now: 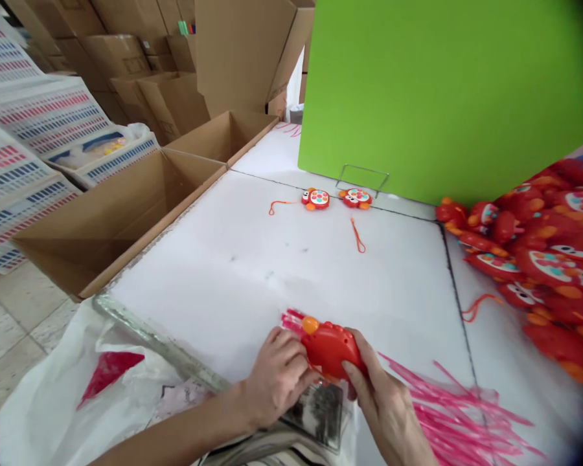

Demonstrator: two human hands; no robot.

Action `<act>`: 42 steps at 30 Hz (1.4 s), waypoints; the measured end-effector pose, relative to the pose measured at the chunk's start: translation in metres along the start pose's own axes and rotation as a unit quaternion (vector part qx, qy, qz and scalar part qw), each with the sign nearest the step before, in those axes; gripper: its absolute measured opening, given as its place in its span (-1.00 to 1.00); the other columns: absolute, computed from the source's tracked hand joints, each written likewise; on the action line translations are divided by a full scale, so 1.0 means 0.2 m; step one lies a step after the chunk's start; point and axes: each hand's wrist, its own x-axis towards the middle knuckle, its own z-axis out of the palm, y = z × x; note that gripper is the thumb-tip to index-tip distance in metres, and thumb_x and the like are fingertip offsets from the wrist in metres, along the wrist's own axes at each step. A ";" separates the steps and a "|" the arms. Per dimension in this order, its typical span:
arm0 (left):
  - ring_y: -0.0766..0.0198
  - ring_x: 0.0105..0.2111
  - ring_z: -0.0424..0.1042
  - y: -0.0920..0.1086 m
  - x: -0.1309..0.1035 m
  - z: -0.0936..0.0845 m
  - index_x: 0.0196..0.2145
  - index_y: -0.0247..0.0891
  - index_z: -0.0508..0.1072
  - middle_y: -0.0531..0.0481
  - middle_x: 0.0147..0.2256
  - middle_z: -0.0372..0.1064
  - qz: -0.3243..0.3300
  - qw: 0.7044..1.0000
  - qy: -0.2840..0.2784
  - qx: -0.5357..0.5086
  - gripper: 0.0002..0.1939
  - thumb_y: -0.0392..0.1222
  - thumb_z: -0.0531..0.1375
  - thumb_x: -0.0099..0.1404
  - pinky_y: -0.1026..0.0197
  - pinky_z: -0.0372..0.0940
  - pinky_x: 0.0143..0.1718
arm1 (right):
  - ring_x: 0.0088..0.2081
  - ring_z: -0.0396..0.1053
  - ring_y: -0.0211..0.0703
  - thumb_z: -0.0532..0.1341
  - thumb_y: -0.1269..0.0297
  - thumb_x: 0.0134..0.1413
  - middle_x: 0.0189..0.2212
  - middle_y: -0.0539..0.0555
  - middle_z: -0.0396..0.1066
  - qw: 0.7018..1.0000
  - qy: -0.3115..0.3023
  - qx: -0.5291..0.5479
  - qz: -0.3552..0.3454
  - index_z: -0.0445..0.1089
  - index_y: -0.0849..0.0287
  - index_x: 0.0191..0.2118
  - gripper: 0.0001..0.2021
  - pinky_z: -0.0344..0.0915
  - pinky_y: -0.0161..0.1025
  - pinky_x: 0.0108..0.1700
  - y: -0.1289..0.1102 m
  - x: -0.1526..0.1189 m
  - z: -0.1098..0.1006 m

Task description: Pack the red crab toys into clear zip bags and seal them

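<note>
A red plastic toy [334, 349] with an orange knob is held above the near edge of the white table, its plain side facing up. My right hand [383, 395] grips its right end between thumb and fingers. At the toy's left end my left hand [279, 375] is closed, fingers curled. Pink plastic strips [294, 320] stick out past its knuckles, beside the orange knob; the fingertips' exact hold is partly hidden. Further back lie two red animal-shaped toys with colored buttons, a left one [315, 199] and a right one [356, 198], each near an orange cord loop [358, 237].
Loose pink strips [459, 414] lie to the right of my right hand. A large heap of red toys [554, 259] fills the right side. A green board [432, 90] stands behind. Open cardboard boxes [126, 213] line the left edge, with white crates [43, 116] beyond.
</note>
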 end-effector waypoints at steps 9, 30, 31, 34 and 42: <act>0.27 -0.48 0.37 -0.07 0.08 -0.09 -0.45 -0.33 0.44 -0.02 -0.50 0.43 -0.381 0.869 -0.040 -0.312 -0.83 -0.23 0.10 0.20 0.30 0.19 -0.46 | -0.08 0.45 -0.03 -0.01 0.14 0.24 -0.06 0.09 0.46 0.992 0.075 -0.008 -0.097 0.05 0.04 0.26 -0.51 0.41 -0.18 -0.10 0.09 0.00 0.06; 0.27 -0.47 0.28 0.02 0.08 -0.02 -0.55 -0.34 0.38 0.03 -0.54 0.29 -0.351 0.827 -0.068 -0.435 -0.76 -0.16 0.09 0.20 0.27 0.16 -0.39 | -0.33 0.41 -0.06 -0.01 0.36 0.23 -0.40 0.08 0.42 0.947 0.046 -0.219 -0.230 0.38 0.13 -0.29 -0.78 0.29 -0.24 -0.38 -0.17 0.10 0.09; 0.29 -0.49 0.25 0.03 0.09 -0.03 -0.54 -0.34 0.38 0.05 -0.55 0.27 -0.345 0.827 -0.077 -0.437 -0.78 -0.20 0.07 0.19 0.28 0.13 -0.41 | -0.34 0.40 -0.06 0.02 0.41 0.19 -0.40 0.08 0.43 0.947 0.038 -0.218 -0.232 0.38 0.15 -0.29 -0.81 0.28 -0.22 -0.37 -0.18 0.11 0.10; 0.32 -0.51 0.18 0.04 0.10 -0.04 -0.54 -0.32 0.36 0.09 -0.57 0.19 -0.336 0.833 -0.096 -0.429 -0.83 -0.32 0.03 0.15 0.31 0.06 -0.47 | -0.38 0.37 -0.05 0.10 0.54 0.07 -0.42 0.07 0.42 0.944 0.019 -0.230 -0.236 0.37 0.17 -0.36 -0.84 0.25 -0.21 -0.38 -0.20 0.13 0.13; 0.34 -0.51 0.16 0.03 0.12 -0.04 -0.53 -0.30 0.32 0.09 -0.57 0.19 -0.314 0.881 -0.093 -0.341 -0.79 -0.34 -0.01 0.22 0.32 0.05 -0.47 | -0.39 0.35 -0.08 0.07 0.58 0.04 -0.42 0.06 0.42 0.943 0.053 -0.225 -0.238 0.34 0.17 -0.36 -0.82 0.21 -0.23 -0.38 -0.20 0.15 0.11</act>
